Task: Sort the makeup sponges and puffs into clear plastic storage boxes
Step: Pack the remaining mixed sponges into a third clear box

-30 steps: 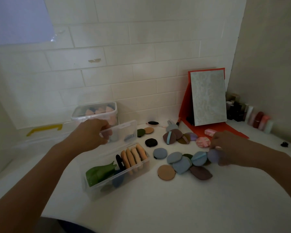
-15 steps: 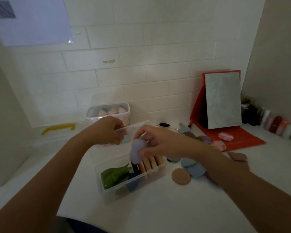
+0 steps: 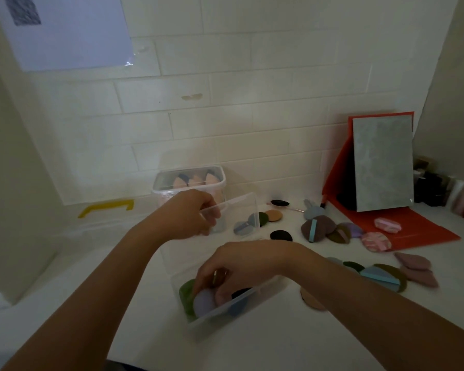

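Note:
A clear plastic box (image 3: 241,315) stands open in front of me with green, black and blue sponges inside. My right hand (image 3: 241,266) reaches down into it and its fingers hold a lilac puff (image 3: 204,301) next to the green ones. My left hand (image 3: 188,215) grips the box's raised clear lid (image 3: 239,212). Behind it a second clear box (image 3: 189,180) is closed with pink sponges inside. Several loose puffs lie to the right: a brown one with a blue strap (image 3: 316,227), a black one (image 3: 280,235), pink ones (image 3: 375,241).
A red folding mirror stand (image 3: 381,167) rises at the back right with cosmetic bottles (image 3: 439,188) beside it. A large clear bin with a yellow handle (image 3: 106,207) sits at the left against the tiled wall. A paper sheet (image 3: 62,30) hangs on the wall.
My right hand carried the lilac puff from the loose pile to the open box and has now lowered it inside. My left hand kept holding the lid up.

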The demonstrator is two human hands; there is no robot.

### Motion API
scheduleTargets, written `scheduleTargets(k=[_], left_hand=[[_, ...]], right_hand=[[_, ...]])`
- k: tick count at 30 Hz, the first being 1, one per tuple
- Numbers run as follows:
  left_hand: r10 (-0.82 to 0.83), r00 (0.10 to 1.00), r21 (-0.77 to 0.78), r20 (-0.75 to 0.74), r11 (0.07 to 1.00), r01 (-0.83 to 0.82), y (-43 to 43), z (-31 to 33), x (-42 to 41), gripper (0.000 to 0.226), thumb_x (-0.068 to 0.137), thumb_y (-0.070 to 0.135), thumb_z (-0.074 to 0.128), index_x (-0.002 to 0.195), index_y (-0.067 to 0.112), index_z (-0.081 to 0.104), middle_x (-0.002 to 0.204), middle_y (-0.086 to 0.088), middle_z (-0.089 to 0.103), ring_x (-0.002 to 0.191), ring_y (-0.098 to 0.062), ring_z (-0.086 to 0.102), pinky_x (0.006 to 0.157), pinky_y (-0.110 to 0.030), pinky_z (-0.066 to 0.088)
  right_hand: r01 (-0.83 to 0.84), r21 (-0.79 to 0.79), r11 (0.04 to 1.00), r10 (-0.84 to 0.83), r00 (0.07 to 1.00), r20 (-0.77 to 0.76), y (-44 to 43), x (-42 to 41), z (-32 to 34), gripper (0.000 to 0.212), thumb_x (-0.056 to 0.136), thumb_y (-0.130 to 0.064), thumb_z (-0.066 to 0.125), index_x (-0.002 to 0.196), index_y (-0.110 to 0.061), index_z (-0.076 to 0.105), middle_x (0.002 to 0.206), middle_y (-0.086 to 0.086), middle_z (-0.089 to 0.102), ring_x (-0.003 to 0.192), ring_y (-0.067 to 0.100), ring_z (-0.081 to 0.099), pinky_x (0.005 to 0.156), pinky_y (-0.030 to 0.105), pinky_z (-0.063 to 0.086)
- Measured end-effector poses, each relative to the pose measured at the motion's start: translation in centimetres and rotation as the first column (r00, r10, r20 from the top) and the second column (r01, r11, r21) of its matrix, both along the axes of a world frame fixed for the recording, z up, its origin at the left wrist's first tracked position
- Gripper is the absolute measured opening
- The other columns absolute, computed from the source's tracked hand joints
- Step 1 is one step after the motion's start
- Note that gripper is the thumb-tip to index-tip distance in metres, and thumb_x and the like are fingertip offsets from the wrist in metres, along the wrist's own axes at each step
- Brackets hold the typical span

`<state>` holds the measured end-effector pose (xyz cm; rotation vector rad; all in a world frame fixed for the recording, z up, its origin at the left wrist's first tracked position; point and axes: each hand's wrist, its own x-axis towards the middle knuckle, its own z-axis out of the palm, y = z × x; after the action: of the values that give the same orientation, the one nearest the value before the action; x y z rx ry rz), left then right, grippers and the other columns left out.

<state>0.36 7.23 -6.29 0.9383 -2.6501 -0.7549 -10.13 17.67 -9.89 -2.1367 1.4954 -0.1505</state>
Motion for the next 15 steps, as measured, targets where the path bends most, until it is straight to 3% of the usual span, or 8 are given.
scheduleTargets(k=[3, 5, 11, 15], left_hand=[[0.013, 0.999, -0.042, -0.039, 0.999, -0.014, -0.2, -0.3, 0.45, 0.024, 0.074, 0.0, 0.069, 0.087, 0.02, 0.064, 0.085, 0.007, 0.066, 0.076, -0.006, 0.061, 0.064, -0.015, 0.047], [0.024, 0.998, -0.056, -0.052, 0.998, -0.027, -0.44, -0.36, 0.71, 0.024, 0.074, 0.002, 0.07, 0.086, 0.021, 0.064, 0.083, 0.01, 0.066, 0.075, -0.003, 0.06, 0.063, -0.014, 0.046], [0.028, 0.998, -0.087, -0.048, 0.996, -0.032, -0.47, -0.59, 0.61, 0.024, 0.075, 0.002, 0.069, 0.087, 0.022, 0.064, 0.084, 0.01, 0.065, 0.074, -0.003, 0.06, 0.062, -0.013, 0.044], [0.037, 0.998, -0.12, -0.046, 0.992, -0.042, -0.18, -0.69, 0.44, 0.025, 0.075, 0.003, 0.069, 0.086, 0.024, 0.063, 0.083, 0.011, 0.065, 0.074, -0.003, 0.061, 0.062, -0.013, 0.043]], right_hand=[[-0.028, -0.001, 1.0, 0.028, 0.999, -0.021, -0.12, -0.07, 0.03, 0.04, 0.089, -0.007, 0.059, 0.127, -0.018, 0.059, 0.126, 0.0, 0.06, 0.11, 0.011, 0.054, 0.09, 0.015, 0.04], [-0.031, -0.037, 0.999, 0.03, 0.999, -0.027, 0.02, -0.2, -0.2, 0.039, 0.088, -0.006, 0.06, 0.126, -0.018, 0.059, 0.126, 0.0, 0.06, 0.11, 0.013, 0.055, 0.091, 0.02, 0.043], [-0.026, -0.194, 0.981, 0.001, 0.992, -0.128, 0.51, -0.15, -0.84, 0.014, 0.085, -0.01, 0.063, 0.098, -0.014, 0.064, 0.097, -0.002, 0.063, 0.087, 0.01, 0.054, 0.081, 0.025, 0.046], [-0.061, -0.178, 0.982, 0.02, 0.974, -0.225, 0.15, 0.45, -0.54, 0.011, 0.088, -0.013, 0.062, 0.093, -0.007, 0.07, 0.087, -0.002, 0.06, 0.082, 0.015, 0.056, 0.074, 0.021, 0.043]])
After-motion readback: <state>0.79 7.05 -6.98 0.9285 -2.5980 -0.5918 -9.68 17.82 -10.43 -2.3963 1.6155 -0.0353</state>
